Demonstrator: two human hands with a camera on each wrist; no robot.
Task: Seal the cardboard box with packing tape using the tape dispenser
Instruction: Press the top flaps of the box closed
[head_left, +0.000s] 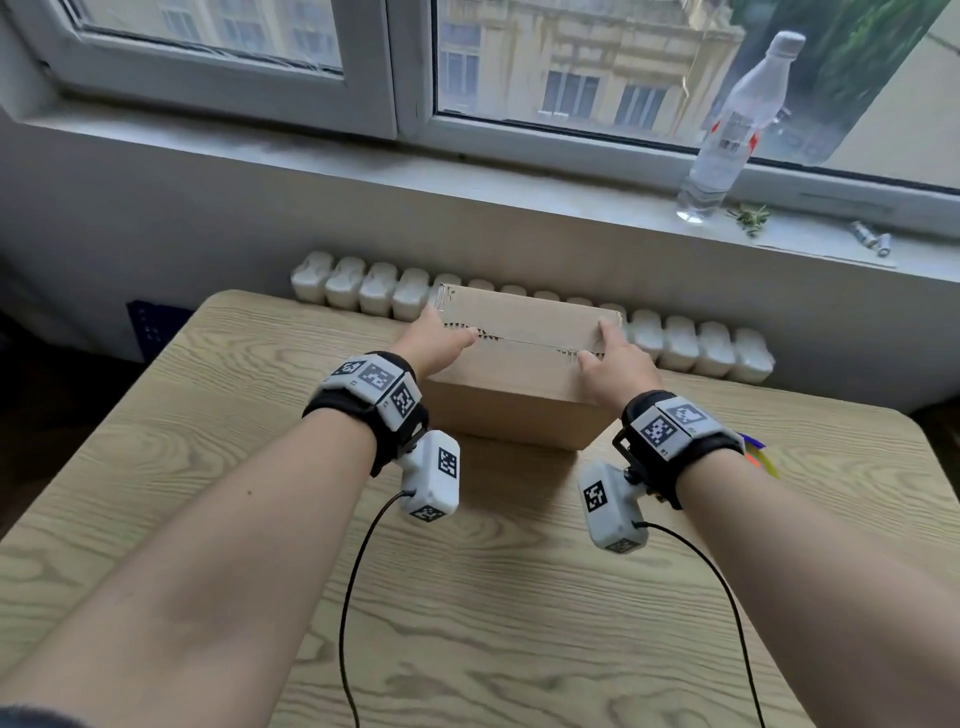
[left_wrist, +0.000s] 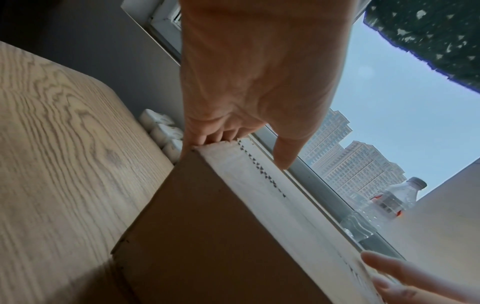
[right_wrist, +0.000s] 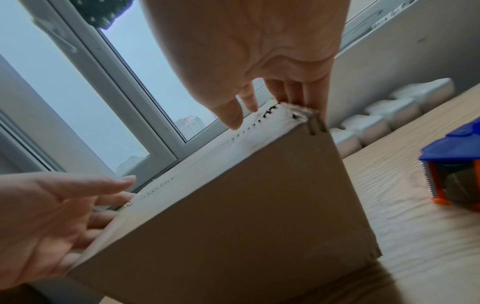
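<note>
A brown cardboard box (head_left: 519, 374) lies closed on the wooden table (head_left: 467, 597), with a glossy strip and jagged tooth marks along its top seam (head_left: 524, 340). My left hand (head_left: 448, 327) rests on the box's left end, thumb on top, fingers over the side. At the opposite end my right hand (head_left: 597, 344) sits the same way. The wrist views show both hands' fingers fairly straight on the box (left_wrist: 207, 236) (right_wrist: 246, 216). The blue and orange tape dispenser (right_wrist: 454, 174) stands on the table to the right of the box, a sliver of it (head_left: 758, 452) showing behind my right wrist.
Behind the table runs a white radiator (head_left: 363, 286) under a window sill (head_left: 467, 171). On the sill stand a clear plastic bottle (head_left: 732, 130) and some small bits. Camera cables (head_left: 353, 597) trail over the near table.
</note>
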